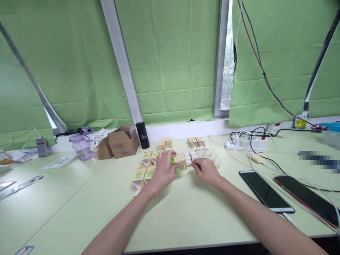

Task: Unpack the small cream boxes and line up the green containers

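Observation:
My left hand [163,171] is closed around a small tan cardboard box [181,160] with a green label, and something bright green shows between the fingers. Just to the right, my right hand [205,170] has its fingertips pinched together close to the box. What they hold, if anything, is too small to make out. Several small white and pink pieces [188,156] lie behind and between the hands. Beyond my right hand sits a clear plastic tray [218,161] with yellow spots in its round cups. More small boxes with green labels [138,176] stand left of my left hand, partly hidden by it.
Farther back are two more open boxes [197,143] and small upright boxes [168,143]. A black bottle [142,135], brown carton [123,144] and purple jug [82,147] stand left. At right lie a power strip [247,144], cables and two phones [266,191].

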Tool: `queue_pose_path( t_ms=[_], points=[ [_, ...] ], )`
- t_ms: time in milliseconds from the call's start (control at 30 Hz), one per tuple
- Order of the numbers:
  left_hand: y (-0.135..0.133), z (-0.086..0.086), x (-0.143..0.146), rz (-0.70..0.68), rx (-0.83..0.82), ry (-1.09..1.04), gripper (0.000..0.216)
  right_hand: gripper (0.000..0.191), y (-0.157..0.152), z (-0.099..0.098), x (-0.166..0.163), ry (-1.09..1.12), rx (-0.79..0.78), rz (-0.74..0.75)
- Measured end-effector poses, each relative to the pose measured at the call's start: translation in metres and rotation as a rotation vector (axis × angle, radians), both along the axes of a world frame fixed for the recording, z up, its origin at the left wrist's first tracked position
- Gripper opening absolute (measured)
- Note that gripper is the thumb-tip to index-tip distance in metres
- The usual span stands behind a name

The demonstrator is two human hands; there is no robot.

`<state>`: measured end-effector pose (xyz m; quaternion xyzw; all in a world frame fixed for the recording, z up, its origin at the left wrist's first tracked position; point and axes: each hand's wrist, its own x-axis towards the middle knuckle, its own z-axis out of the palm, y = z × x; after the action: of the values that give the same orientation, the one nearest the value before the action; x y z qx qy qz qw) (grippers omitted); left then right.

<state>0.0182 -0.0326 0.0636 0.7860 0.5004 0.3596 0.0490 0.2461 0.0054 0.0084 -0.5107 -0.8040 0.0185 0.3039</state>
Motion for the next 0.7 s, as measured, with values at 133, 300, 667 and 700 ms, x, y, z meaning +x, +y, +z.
queue_pose_path(
  t_ms=[133,300,667,700],
  points=[
    [-0.019,-0.021,0.002,-0.043,-0.057,0.045,0.031,0.027,0.0,-0.006,-0.003,0.029,-0.055,0.002],
    [-0.024,-0.033,0.008,-0.07,-0.143,0.016,0.035,0.024,-0.002,-0.02,-0.014,0.042,-0.156,0.046],
    [-0.015,-0.044,-0.005,-0.187,-0.246,-0.373,0.057,0.014,-0.002,-0.032,-0.011,0.214,-0.112,0.157],
    [-0.016,-0.045,-0.004,-0.193,-0.248,-0.391,0.055,0.012,-0.003,-0.032,-0.009,0.266,-0.101,0.178]
  ],
)
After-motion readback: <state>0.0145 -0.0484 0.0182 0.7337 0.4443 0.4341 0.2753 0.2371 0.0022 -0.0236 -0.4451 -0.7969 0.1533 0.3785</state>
